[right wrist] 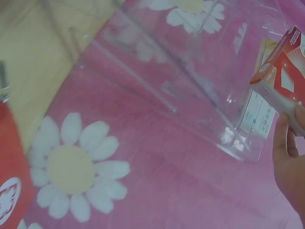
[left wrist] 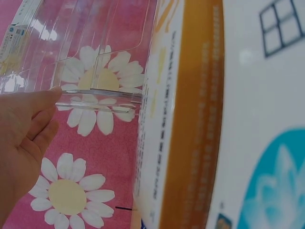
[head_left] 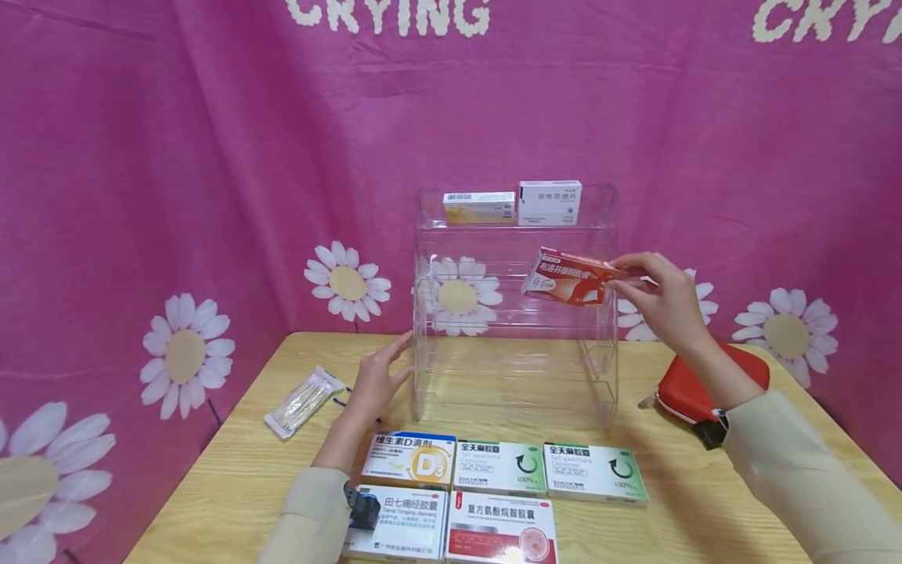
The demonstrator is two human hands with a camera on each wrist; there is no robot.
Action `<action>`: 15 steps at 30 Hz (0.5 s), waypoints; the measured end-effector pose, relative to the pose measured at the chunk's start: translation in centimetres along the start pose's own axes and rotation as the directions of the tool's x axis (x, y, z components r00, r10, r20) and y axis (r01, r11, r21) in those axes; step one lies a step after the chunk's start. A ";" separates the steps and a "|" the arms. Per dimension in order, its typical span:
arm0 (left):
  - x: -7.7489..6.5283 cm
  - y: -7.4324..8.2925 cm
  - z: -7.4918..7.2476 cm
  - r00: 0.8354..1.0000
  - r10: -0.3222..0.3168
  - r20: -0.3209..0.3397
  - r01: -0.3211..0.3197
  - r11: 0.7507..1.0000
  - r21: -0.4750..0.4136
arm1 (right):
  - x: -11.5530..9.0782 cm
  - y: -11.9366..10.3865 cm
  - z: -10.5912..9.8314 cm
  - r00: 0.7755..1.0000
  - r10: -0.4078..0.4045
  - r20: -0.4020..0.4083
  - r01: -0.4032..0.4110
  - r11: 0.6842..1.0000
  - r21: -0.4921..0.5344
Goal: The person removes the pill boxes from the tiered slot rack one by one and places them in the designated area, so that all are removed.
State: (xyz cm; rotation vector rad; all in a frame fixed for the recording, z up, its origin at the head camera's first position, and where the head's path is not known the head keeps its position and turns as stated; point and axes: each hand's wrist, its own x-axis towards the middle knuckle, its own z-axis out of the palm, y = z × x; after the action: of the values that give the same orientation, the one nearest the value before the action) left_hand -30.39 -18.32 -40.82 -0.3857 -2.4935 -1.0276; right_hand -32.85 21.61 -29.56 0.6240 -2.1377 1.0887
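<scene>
My right hand (head_left: 665, 301) pinches the right end of a red and white medicine box (head_left: 569, 278), holding it in the air before the upper part of a clear stepped display rack (head_left: 517, 321). In the right wrist view, the thumb and fingers grip one end of this box (right wrist: 281, 78). At the rack's left side my left hand (head_left: 377, 380) touches the edge with its fingers fairly straight. The left wrist view shows that hand (left wrist: 26, 129) against the clear edge. On the top tier stand a yellow and white box (head_left: 479, 208) and a white box (head_left: 550, 204).
Medicine boxes lie in two rows before the rack, among them a vitamin D box (head_left: 409, 460), a green and white box (head_left: 500, 468) and a red and white one (head_left: 502, 526). A cotton swab packet (head_left: 304, 402) lies left; a red zip case (head_left: 715, 380) sits right.
</scene>
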 end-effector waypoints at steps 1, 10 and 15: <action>0.0 -0.1 0.0 1.000 0.002 -0.002 -0.002 1.000 0.000 | -0.4 0.1 -0.3 1.000 -0.002 0.008 0.002 1.000 -0.006; -0.1 -0.1 0.1 1.000 0.016 -0.008 -0.016 1.000 0.001 | -4.5 1.8 -3.6 0.998 0.011 0.055 -0.007 0.998 -0.065; -0.2 0.2 0.0 1.000 0.022 -0.015 -0.022 1.000 0.000 | -7.0 3.2 -5.3 0.996 0.003 0.093 0.009 0.992 -0.127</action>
State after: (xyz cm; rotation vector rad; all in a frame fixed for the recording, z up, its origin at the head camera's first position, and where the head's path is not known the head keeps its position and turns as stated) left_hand -30.17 -18.24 -40.77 -0.4028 -2.4706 -1.0186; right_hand -28.45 28.57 -33.99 0.6291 -2.2644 0.9296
